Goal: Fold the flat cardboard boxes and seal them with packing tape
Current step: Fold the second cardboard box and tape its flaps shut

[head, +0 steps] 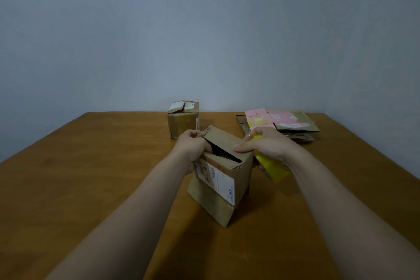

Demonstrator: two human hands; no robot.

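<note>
A brown cardboard box (218, 186) with a white shipping label stands tilted on the wooden table (91, 177) in front of me, its top partly open. My left hand (193, 146) grips the box's upper left corner and a top flap. My right hand (268, 145) holds a yellow tape dispenser (271, 166) against the palm while its fingers press the far flap down at the box's right edge.
A second brown box (183, 120), folded up with loose top flaps, stands behind near the table's far edge. A stack of flat cardboard pieces (281, 124), some pink, lies at the back right. A plain wall rises behind the table.
</note>
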